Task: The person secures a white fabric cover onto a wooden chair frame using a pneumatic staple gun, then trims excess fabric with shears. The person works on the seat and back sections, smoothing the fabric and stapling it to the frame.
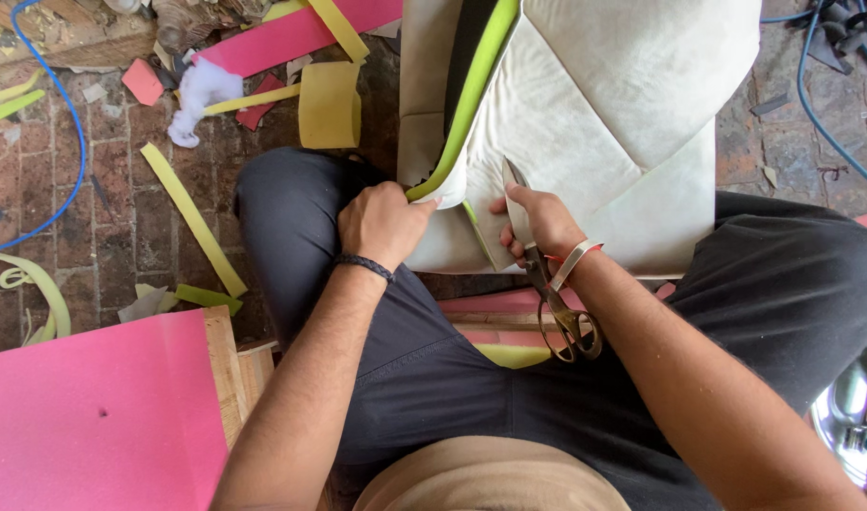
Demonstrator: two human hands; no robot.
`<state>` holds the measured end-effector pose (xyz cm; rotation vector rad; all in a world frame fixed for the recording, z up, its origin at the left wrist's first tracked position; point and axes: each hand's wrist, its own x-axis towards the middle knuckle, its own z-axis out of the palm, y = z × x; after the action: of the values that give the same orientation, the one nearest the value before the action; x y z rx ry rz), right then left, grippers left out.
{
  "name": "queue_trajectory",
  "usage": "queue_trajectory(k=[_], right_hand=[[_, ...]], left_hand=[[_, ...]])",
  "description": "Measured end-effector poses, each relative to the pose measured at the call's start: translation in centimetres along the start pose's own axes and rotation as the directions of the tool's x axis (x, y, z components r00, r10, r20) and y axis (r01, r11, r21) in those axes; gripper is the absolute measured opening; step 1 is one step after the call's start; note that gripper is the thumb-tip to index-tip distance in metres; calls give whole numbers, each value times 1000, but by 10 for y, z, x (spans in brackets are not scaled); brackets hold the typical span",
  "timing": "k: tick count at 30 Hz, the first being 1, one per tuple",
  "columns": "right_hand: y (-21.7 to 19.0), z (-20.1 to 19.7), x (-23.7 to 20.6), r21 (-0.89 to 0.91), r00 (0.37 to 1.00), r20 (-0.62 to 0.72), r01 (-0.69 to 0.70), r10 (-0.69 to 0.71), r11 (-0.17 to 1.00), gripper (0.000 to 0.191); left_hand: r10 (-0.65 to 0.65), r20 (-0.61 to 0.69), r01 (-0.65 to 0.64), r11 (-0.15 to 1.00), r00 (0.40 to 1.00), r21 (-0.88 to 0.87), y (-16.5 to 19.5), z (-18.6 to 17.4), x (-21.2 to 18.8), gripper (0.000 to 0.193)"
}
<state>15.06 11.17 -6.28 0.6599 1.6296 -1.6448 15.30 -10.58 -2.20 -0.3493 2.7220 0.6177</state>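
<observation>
The left hand (384, 223) is closed in a fist on the lower end of a lime-green foam strip (471, 95), pinching it where it meets the edge of a cream fabric seat cover (623, 104). A dark braided wristband (363, 266) circles that wrist. The strip runs up and away from the fist along a black band in the cover, toward the top of the view.

The right hand (545, 221) lies just beside the left, its fingers curled and pressed on the cream fabric near the cover's lower edge. A pair of metal scissors (544, 274) lies along this hand and wrist (the blades look closed and point up past the fingers, the handle loops (571, 333) hang below the wrist). A pale band (574, 261) crosses the wrist over the scissors; whether the fingers actually grip the tool I cannot tell.

The cover rests across the person's knees, which are clad in dark trousers (433, 378). Between the legs lies a pink foam piece (509, 303) with a yellow scrap under it. At lower left sits a large pink foam sheet (93, 416) beside a wooden block (227, 369). The brick floor (112, 208) is strewn with yellow foam strips (193, 220), a yellow foam square (329, 104), pink offcuts and a tuft of white stuffing (199, 95). A blue cable (66, 123) curves along the left side.
</observation>
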Motion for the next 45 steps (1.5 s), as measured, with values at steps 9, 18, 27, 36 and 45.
queue_trajectory(k=[9, 18, 27, 36, 45], right_hand=[[-1, -6, 3, -36, 996, 62, 69, -67, 997, 37], [-2, -4, 20, -44, 994, 87, 70, -66, 997, 36], [-2, -1, 15, -79, 998, 45, 37, -34, 996, 36], [-9, 1, 8, -97, 998, 50, 35, -30, 995, 37], [-18, 31, 3, -249, 980, 134, 175, -145, 952, 34]], left_hand=[[-124, 73, 140, 945, 990, -295, -2, -5, 10, 54], [-237, -130, -24, 403, 963, -915, 18, 47, 50, 25], [-393, -357, -146, 473, 848, -869, 24, 84, 89, 54], [-192, 262, 217, -224, 946, -950, -2, 91, 110, 58], [-85, 218, 188, -269, 972, -945, -10, 106, 117, 56]])
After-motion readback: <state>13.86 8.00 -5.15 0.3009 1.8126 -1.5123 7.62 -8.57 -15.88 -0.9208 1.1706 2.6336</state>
